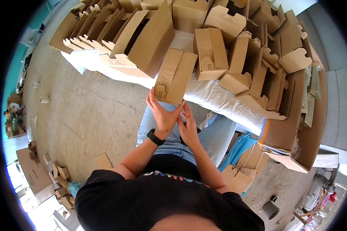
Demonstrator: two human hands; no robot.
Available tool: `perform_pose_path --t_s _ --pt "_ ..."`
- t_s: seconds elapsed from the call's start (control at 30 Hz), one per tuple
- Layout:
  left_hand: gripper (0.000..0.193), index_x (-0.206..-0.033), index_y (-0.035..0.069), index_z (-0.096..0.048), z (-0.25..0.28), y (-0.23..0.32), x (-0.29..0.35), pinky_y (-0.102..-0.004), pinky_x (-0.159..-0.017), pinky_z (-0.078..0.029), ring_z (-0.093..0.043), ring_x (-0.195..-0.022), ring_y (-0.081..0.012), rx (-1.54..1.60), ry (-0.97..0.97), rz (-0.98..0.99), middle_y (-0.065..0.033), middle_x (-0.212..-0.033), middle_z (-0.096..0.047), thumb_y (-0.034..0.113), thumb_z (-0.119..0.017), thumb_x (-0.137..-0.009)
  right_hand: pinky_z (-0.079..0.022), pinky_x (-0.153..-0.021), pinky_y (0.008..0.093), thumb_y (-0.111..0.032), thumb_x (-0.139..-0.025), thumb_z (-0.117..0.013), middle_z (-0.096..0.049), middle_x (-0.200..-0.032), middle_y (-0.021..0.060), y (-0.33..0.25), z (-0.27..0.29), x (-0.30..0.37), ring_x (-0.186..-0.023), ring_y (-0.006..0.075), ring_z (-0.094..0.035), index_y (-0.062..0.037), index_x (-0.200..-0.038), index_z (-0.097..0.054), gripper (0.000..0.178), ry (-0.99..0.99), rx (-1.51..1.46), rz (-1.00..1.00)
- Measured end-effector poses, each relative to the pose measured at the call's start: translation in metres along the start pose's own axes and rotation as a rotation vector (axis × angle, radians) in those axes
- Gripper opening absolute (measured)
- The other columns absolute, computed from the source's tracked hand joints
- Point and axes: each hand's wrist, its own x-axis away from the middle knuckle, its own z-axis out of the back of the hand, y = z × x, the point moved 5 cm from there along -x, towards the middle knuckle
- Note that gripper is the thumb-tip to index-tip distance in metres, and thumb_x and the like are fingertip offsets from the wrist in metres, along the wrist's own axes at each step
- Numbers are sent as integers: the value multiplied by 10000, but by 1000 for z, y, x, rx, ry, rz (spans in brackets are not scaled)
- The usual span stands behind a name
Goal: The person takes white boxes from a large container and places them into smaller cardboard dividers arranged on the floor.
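A closed brown cardboard box [177, 73] extends away from me at the near edge of the white-covered surface, above my lap. A small tab is tucked into a slot at its near end. My left hand [162, 116] has its fingers along the near left corner, with the thumb reaching across the near end toward the right corner. Beside it, my right hand [188, 126] closes its fingertips at the near right corner, close to the left thumb. The undersides of the fingers are partly hidden. Another closed cardboard box [212, 52] stands just beyond, to the right.
Several open cardboard boxes [154, 42] stand in a row at the far left, and more open boxes [239, 73] crowd the right. White sheeting [216, 96] covers the surface below them. A large open carton [283, 134] is at the right. A grey bin [270, 210] sits on the floor.
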Motion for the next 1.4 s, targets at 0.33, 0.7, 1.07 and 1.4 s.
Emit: perform_pose_path --t_s 0.33,0.7,1.07,1.4 --pt "1072 -1452 13 -213 45 17 -15 -449 -1027 -344 -374 -1212 -350 -95 -73 -180 -195 -1307 -331 135 -828 -584 -376 -1042 411 -115 -941 -554 -399 -1450 167 -25 41 -16 -1312 285 -420 -16 -1434 -342 546 154 12 123" --pt "1092 -1464 44 -232 65 9 -30 -452 -1074 -332 -339 -1329 -342 217 -769 -318 -187 -1423 -307 117 -830 -553 -219 -1135 408 -606 -954 -346 -341 -1483 162 -46 102 -26 -1386 276 -306 -15 -1454 -313 774 61 -235 136" --pt "1103 -1416 91 -308 17 37 -8 -465 -1072 -348 -327 -1345 -378 290 -641 -392 -225 -1458 -272 262 -930 -522 -316 -1048 326 -386 -985 -423 -558 -1259 141 -31 118 -1 -1183 213 -486 19 -1209 -558 482 508 -393 -25" --pt "1033 -1404 57 -337 16 25 -10 -464 -1082 -318 -332 -1347 -380 268 -666 -406 -245 -1454 -305 394 -885 -596 -358 -1007 301 -204 -986 -445 -628 -1171 115 -33 115 5 -1106 186 -540 32 -1066 -637 315 625 -167 -31"
